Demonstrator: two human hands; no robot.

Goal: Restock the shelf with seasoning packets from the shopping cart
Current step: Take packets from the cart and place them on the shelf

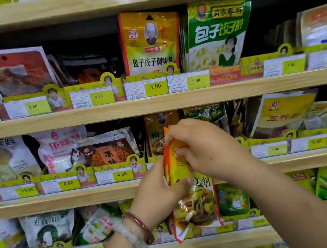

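Both hands hold a small stack of yellow seasoning packets (191,191) upright between them, in front of the shelf (64,198). The left hand (159,189) grips the stack's lower left edge, while the right hand (202,150) pinches its top. Two bracelets (137,230) circle the left wrist. More packets stand on the shelf behind the hands.

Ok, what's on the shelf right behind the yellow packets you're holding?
Behind the yellow packets held by the left hand and right hand, similar yellow packets stand in the middle shelf's slot. Their lower halves and price tag are covered.
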